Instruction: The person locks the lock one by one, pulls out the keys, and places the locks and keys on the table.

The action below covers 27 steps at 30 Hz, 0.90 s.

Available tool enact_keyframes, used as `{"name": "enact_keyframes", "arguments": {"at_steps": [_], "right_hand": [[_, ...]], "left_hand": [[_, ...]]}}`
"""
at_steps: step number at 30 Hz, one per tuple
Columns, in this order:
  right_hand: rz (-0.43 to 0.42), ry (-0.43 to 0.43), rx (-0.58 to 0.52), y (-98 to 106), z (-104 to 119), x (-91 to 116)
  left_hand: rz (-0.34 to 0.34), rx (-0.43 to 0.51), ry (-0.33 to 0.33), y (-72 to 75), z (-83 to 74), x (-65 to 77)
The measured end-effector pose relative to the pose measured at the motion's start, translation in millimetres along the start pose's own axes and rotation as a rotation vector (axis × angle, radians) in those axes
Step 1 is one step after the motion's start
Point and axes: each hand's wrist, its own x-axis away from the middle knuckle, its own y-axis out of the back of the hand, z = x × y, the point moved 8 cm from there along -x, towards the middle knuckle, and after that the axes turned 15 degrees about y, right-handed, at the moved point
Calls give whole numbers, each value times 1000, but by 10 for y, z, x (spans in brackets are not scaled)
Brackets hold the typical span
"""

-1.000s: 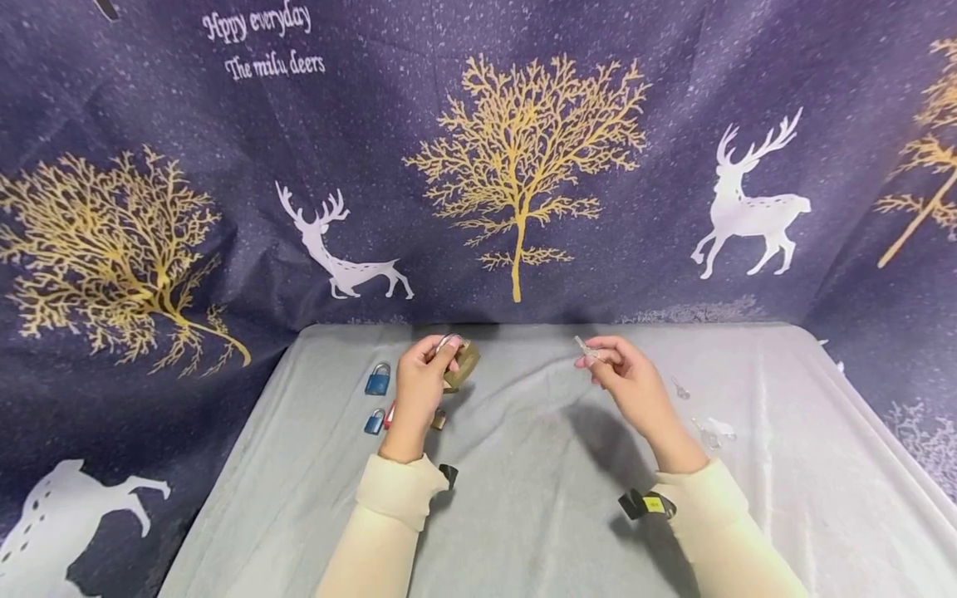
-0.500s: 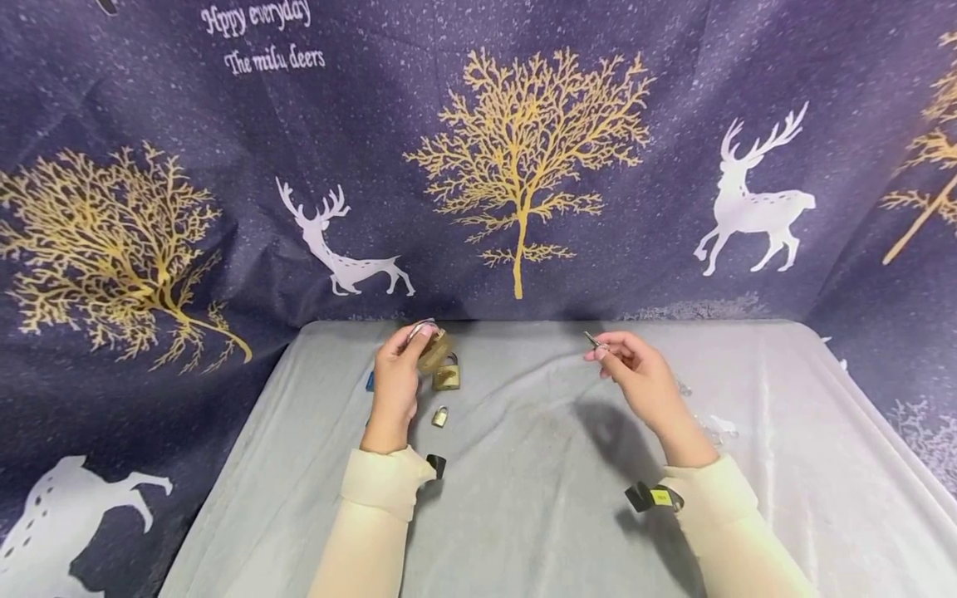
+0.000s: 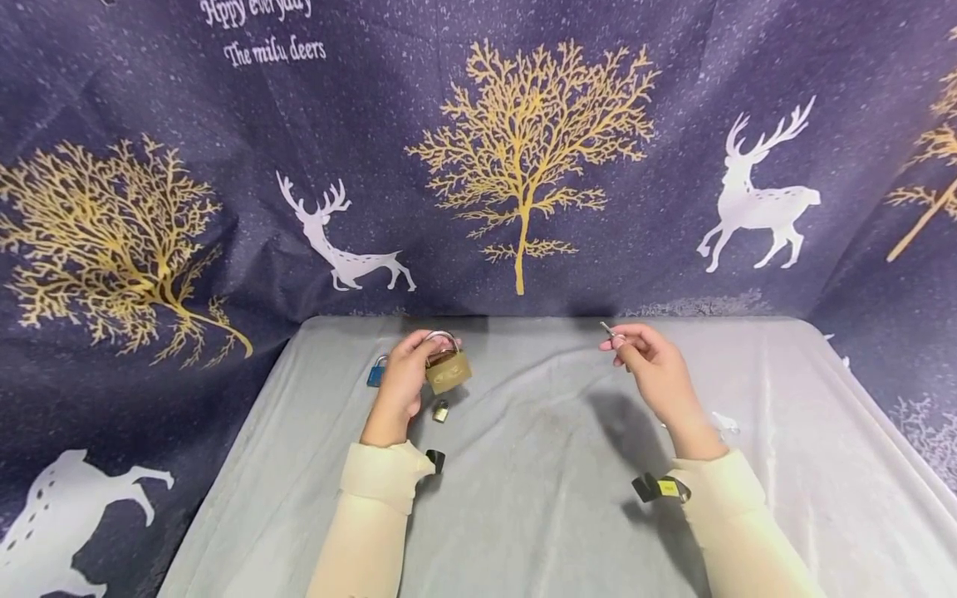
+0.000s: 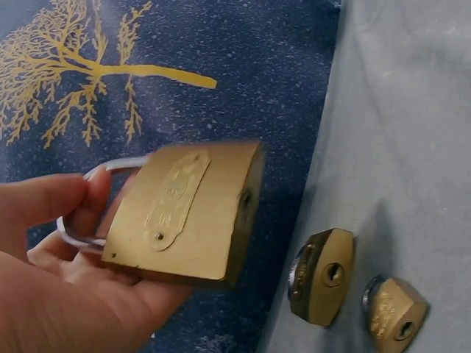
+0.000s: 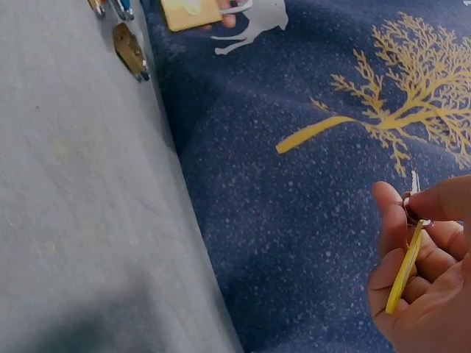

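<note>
My left hand grips the shackle of a large brass padlock, whose body hangs to the right of the fingers above the table. In the left wrist view, that padlock shows a riveted plate, with a keyhole on its end face. My right hand pinches a small silver key, pointing up and to the left. The right wrist view shows this key on a ring, with a thin yellow strip lying against the curled fingers. A wide gap separates both hands.
On the grey cloth-covered table, a small brass padlock and a blue padlock are near my left hand. Another brass padlock shows in the left wrist view. Small pale items lie beside my right wrist.
My left hand has moved left, and the large padlock has turned to hang with its broad face showing. My right hand has shifted slightly right with the key.
</note>
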Motion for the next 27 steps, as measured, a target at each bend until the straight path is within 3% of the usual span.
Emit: {"name": "enact_keyframes", "arguments": {"at_steps": [7,14,21,27], "right_hand": [[1,-25,28,80,-47,-12],[-10,-82,59,159,-96,7],[-16,-116,37,210,2,-1],[-34,-89,51,276,-108,-9]], "left_hand": [[113,-120,129,-186,233,-59],[164,-300,250,-371,538,-97],[221,-389,307,-467,742,-105],[271,-409,329,-510,762,-84]]}}
